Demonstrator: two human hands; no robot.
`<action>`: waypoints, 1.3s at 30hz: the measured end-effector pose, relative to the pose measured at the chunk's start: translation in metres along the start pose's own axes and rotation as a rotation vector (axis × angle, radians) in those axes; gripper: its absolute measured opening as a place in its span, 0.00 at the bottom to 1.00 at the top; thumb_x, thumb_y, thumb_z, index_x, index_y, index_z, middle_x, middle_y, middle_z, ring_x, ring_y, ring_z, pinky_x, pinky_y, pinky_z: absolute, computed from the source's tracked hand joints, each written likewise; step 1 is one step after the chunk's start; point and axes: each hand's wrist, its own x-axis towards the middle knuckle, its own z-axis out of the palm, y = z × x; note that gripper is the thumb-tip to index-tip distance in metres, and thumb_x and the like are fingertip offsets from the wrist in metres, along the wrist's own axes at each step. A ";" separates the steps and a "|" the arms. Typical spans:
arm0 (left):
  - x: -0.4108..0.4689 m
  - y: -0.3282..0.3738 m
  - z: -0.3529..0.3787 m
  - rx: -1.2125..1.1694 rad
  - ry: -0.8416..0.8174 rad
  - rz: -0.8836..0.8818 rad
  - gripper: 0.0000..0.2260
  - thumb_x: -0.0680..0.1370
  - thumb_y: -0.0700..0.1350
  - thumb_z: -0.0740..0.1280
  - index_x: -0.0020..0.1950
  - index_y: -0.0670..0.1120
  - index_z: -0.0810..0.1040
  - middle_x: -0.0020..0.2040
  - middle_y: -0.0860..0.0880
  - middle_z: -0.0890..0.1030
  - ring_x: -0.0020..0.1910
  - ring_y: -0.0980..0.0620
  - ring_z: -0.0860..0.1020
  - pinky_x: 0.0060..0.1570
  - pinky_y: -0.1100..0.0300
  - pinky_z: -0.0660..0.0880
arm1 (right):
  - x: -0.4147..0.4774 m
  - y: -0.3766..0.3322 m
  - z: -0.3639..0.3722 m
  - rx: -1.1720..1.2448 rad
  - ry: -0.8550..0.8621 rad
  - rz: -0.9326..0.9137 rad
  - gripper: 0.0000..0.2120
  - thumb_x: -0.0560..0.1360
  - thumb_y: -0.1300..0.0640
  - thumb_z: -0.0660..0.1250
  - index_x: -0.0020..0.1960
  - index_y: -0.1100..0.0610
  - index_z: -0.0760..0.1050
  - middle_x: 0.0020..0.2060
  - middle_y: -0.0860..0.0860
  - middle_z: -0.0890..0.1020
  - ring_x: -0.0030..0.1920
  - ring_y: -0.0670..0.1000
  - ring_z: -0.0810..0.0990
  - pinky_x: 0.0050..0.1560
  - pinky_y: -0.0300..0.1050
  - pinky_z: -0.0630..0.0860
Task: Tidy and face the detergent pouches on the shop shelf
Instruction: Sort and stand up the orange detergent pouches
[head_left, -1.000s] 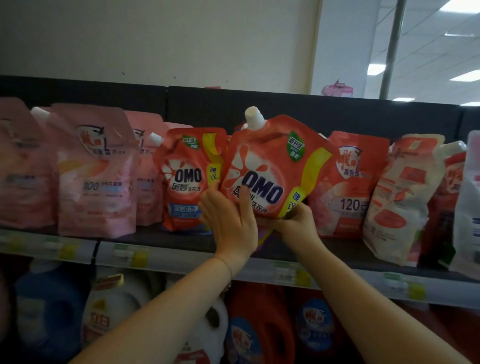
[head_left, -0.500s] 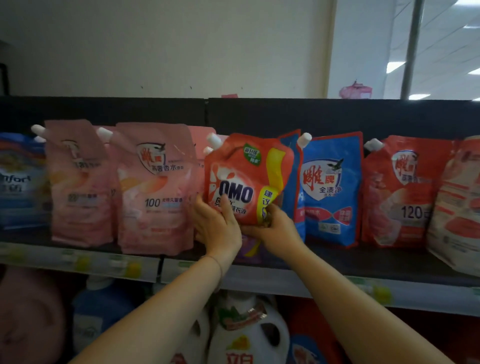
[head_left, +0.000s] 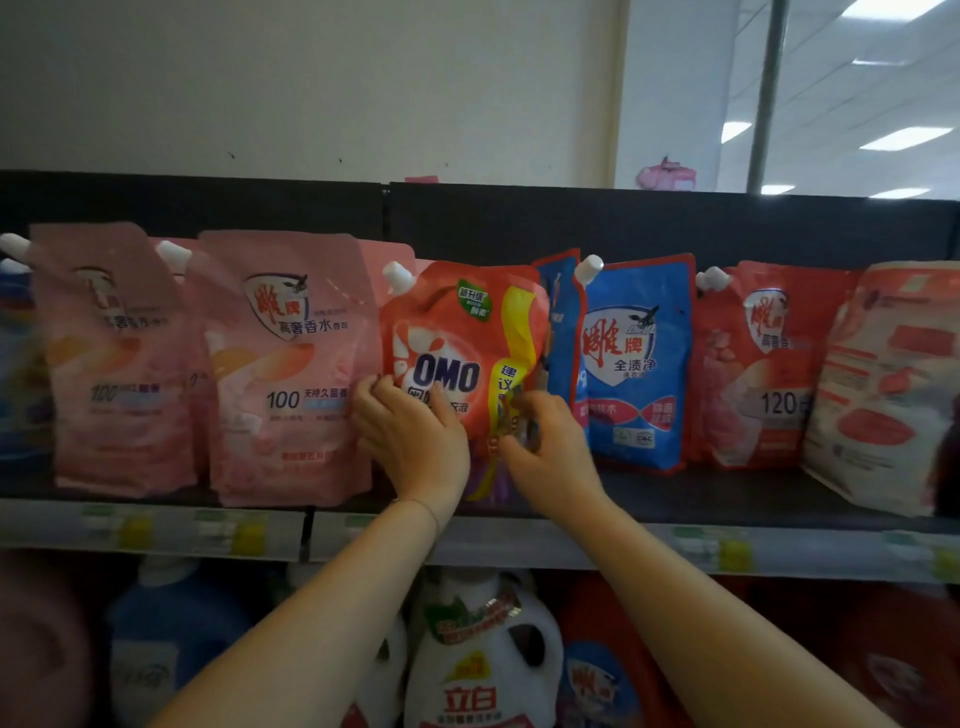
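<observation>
The left hand (head_left: 415, 439) grips the OMO pouch (head_left: 460, 327) at its lower left edge, thumb on the front. The right hand (head_left: 550, 449) pinches its lower right edge. The pouch stands on the shelf (head_left: 675, 493), between a pink pouch (head_left: 291, 364) left of the left hand and a blue pouch (head_left: 639, 364) right of the right hand.

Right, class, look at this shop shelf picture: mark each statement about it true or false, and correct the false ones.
1. The left hand and the right hand both hold the red OMO pouch. True.
2. The OMO pouch's spout is at its upper right corner. False: it is at the upper left corner.
3. A blue pouch stands just right of the OMO pouch. True.
4. The pouch marked 100 is blue. False: it is pink.
5. A white bottle stands on the level below the pouches. True.
</observation>
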 end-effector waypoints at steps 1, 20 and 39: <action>-0.001 0.003 -0.001 -0.026 0.032 0.023 0.19 0.78 0.46 0.65 0.64 0.38 0.69 0.66 0.40 0.66 0.65 0.41 0.65 0.61 0.47 0.64 | 0.000 0.005 -0.005 0.017 0.072 0.018 0.17 0.74 0.57 0.67 0.61 0.54 0.68 0.55 0.48 0.71 0.52 0.49 0.75 0.52 0.45 0.75; -0.050 0.025 0.021 -0.269 -0.723 0.485 0.14 0.79 0.44 0.64 0.64 0.46 0.68 0.58 0.53 0.70 0.56 0.56 0.72 0.56 0.60 0.73 | 0.039 0.061 -0.042 -0.021 0.223 0.366 0.10 0.79 0.55 0.64 0.59 0.56 0.71 0.55 0.55 0.79 0.57 0.57 0.78 0.51 0.51 0.77; -0.043 0.084 0.078 -0.884 -0.902 -0.321 0.18 0.80 0.57 0.60 0.56 0.45 0.81 0.51 0.47 0.84 0.50 0.49 0.82 0.46 0.59 0.79 | -0.018 0.062 -0.093 -0.318 -0.008 -0.424 0.28 0.71 0.47 0.61 0.68 0.57 0.72 0.64 0.52 0.71 0.64 0.52 0.68 0.64 0.48 0.70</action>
